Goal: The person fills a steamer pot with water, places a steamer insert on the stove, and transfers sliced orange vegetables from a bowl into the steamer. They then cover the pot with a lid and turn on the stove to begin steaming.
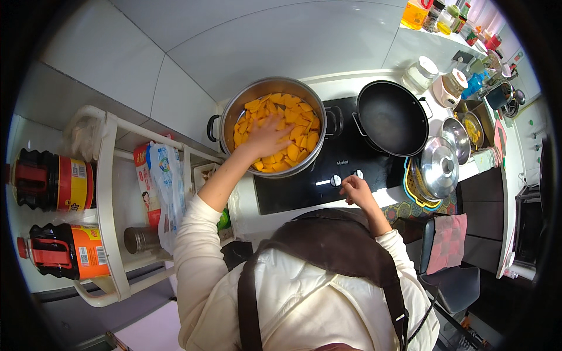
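Observation:
A large steel steamer pot point(228, 114) with black side handles holds a layer of orange slices, apparently pumpkin point(295, 151). My left hand point(268, 137) lies over the slices with its fingers spread, gripping nothing that I can see. The pot stands on the left part of a black glass Haier cooktop point(290, 197). Near the cooktop's front edge, my right hand point(356, 190) is loosely curled and appears to hold nothing. It is close to the right control knob point(358, 174); whether it touches is unclear. The left knob point(335, 180) is just beside it.
A black wok point(393, 118) occupies the cooktop's right side. Further right are a steel lid point(439, 166) on stacked baskets, a steel bowl point(455, 139) and a glass jar point(420, 74). At left, a white rack point(107, 197) holds large sauce bottles point(66, 252). A chair point(450, 281) stands lower right.

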Available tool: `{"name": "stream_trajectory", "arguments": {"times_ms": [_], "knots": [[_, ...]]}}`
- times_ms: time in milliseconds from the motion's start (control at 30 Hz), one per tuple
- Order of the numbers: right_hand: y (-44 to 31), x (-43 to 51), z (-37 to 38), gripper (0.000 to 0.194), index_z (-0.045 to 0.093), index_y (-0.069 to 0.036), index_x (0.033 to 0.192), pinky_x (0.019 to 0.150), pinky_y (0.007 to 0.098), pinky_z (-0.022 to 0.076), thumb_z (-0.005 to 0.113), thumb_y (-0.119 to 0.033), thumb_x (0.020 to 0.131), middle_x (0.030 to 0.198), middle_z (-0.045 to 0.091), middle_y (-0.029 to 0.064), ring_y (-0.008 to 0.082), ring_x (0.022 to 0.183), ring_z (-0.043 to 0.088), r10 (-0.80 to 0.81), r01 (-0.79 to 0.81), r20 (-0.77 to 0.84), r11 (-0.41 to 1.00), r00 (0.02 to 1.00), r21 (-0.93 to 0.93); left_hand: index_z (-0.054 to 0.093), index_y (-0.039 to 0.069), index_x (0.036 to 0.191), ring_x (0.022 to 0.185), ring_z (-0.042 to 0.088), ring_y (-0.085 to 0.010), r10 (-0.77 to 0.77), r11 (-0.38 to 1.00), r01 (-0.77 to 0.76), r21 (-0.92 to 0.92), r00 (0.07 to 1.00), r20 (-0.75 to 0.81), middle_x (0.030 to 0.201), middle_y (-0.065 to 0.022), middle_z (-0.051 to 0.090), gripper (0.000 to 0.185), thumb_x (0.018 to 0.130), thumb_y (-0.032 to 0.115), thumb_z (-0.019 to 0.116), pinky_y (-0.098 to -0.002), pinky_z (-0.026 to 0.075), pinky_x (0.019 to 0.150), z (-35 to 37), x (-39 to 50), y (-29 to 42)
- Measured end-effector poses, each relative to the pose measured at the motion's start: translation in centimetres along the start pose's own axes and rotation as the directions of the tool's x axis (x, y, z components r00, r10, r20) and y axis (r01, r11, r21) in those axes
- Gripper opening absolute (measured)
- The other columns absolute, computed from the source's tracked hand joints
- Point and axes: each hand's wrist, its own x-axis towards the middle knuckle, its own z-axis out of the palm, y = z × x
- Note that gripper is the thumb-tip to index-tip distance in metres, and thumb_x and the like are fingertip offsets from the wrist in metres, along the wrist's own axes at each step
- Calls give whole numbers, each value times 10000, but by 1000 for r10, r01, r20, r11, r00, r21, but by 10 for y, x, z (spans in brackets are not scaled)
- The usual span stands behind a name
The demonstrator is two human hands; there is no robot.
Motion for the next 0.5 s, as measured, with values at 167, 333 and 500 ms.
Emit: {"name": "stream_trajectory", "arguments": {"times_ms": [167, 333, 500], "knots": [[1, 30, -11, 165, 589, -33, 886, 521, 309, 504, 535, -172, 815, 696, 645, 96, 182, 500, 618, 7, -45, -106, 930, 994, -365, 473, 314, 1327, 1398, 117, -334, -98, 995, 96, -41, 994, -45, 1493, -162, 203, 453, 915, 495, 427, -561, 116, 1093, -7, -23, 3], [18, 64, -4, 392, 636, -35, 967, 795, 389, 495, 540, -398, 857, 929, 661, 188, 304, 922, 637, 144, -187, -125, 606, 982, -773, 585, 170, 1223, 1306, 345, -342, -150, 978, 19, -208, 758, -635, 1361, -158, 439, 363, 907, 335, 519, -525, 199, 1086, -4, -62, 15], [49, 82, 30, 487, 654, -45, 1026, 822, 372, 498, 326, -401, 970, 1090, 645, 122, 276, 999, 625, 52, 167, 178, 169, 983, -971, 629, 29, 1096, 1108, 529, -305, -394, 858, -151, -490, 419, -818, 1196, -143, 559, 240, 877, 98, 558, -412, 363, 996, 27, -108, 38]]}}
